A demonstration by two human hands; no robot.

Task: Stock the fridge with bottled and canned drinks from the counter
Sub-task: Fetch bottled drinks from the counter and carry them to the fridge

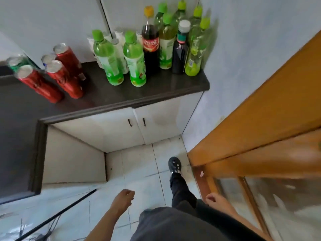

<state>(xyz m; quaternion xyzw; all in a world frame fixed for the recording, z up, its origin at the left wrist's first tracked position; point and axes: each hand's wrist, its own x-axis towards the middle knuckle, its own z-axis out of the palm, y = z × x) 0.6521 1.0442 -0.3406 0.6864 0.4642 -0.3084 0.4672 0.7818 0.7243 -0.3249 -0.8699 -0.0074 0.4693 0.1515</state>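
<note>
- Dark counter [97,94] fills the upper left of the frame, set in a corner between pale walls.
- Upright green-capped bottles [133,58] stand clustered at the upper centre, at the back right end of the counter. A cola bottle [150,49] and a dark white-capped bottle [180,54] stand among them.
- Three red cans [66,79] stand at the upper left on the counter, apart from the bottles. A green can [15,62] and a blue can [47,60] stand just behind them.
- Idle left hand [122,199] hangs at the lower centre over the tiled floor [139,164]; fingers loosely curled, holding nothing.
- Idle right hand [214,199] hangs right of centre, near the wooden door frame [260,105]; fingers loosely curled, holding nothing.
- White cabinet doors [121,129] sit below the counter edge.
- One black shoe [175,164] rests on the floor.
</note>
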